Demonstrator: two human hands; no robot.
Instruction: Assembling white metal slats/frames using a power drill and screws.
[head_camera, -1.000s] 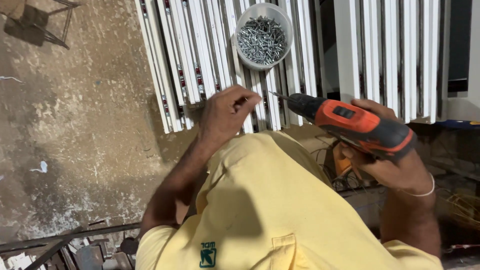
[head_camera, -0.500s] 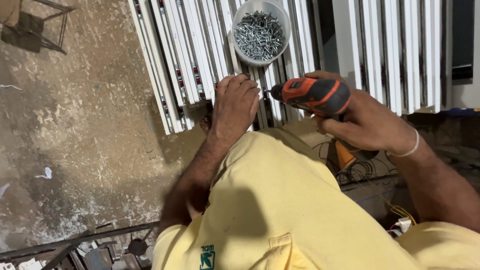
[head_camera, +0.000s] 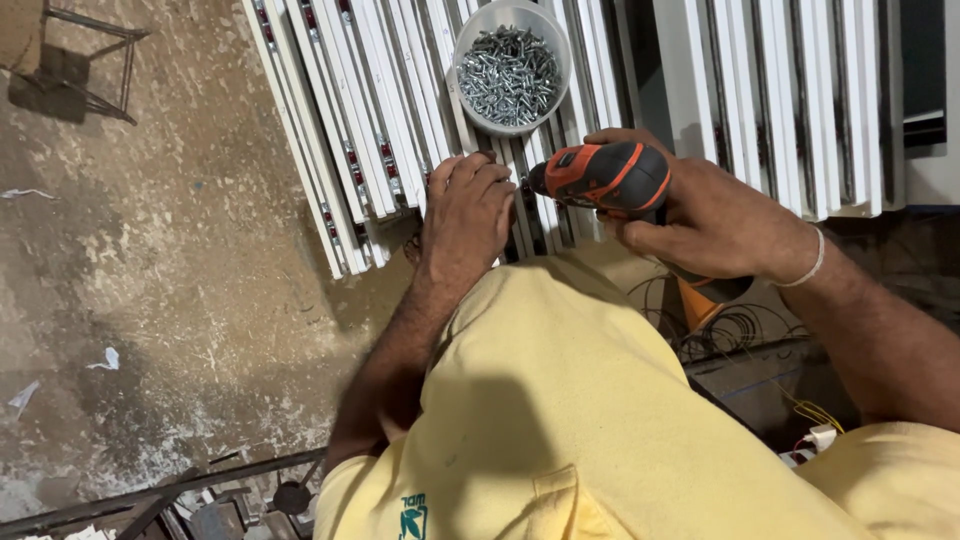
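Right hand (head_camera: 715, 222), grip closed round orange-and-black cordless drill (head_camera: 610, 178), fingers wrapped over smooth moulded plastic body, pale bangle at wrist. Drill nose aimed left, at the fingertips of left hand (head_camera: 468, 212), tip hidden behind those fingers. Left hand palm-down, fingers curled and pressed on ends of white profile strips (head_camera: 375, 120); pinching something small or just bracing, cannot tell. Drill lying just right of left hand, nearly touching, both over the near ends of the strips. Strips long, narrow, ribbed, glossy white, packed side by side and running away from the body, dark grooves between them, small coloured marks along some edges. Second bank of similar white strips (head_camera: 780, 100) further right, separated from first by dark gap. Round white plastic tub (head_camera: 512, 62) resting on top of the strips just beyond both hands, filled with heap of shiny silver screws (head_camera: 508, 75). Yellow polo shirt (head_camera: 560, 420) filling lower middle, soft matte cloth, green emblem near hem. Concrete floor (head_camera: 150, 290) at left, rough, stained, white-dusted, scraps of paper scattered. Coiled thin wires (head_camera: 735, 330) below right forearm. Metal frame pieces at bottom left corner.
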